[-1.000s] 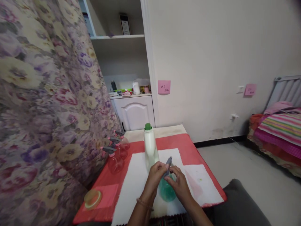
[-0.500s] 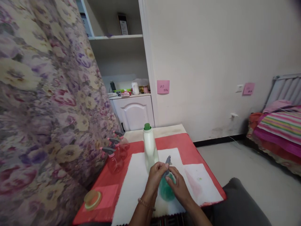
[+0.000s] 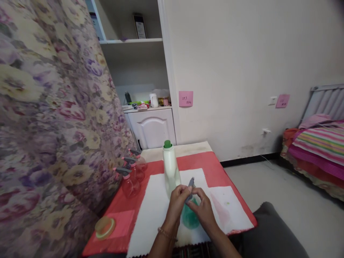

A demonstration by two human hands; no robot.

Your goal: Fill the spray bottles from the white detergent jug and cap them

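Observation:
A clear spray bottle with green liquid (image 3: 190,218) stands on the white cloth (image 3: 149,211), close to the table's front edge. Fingers of my left hand (image 3: 177,200) are closed on its grey spray head (image 3: 191,182) from the left. From the right, my right hand (image 3: 202,209) pinches the same spray head low down, at the bottle's neck. Just behind my left hand rises a tall pale green bottle (image 3: 170,166) with a green piece (image 3: 167,144) in its mouth.
Three clear spray bottles with pink collars (image 3: 130,186) stand at the table's left side. A round yellowish container (image 3: 104,228) lies at the front left. A stained white cloth (image 3: 233,211) covers the right side.
My right hand's fingers have shifted slightly at the spray head. My left hand keeps its grip, and the bottles stand where they were.

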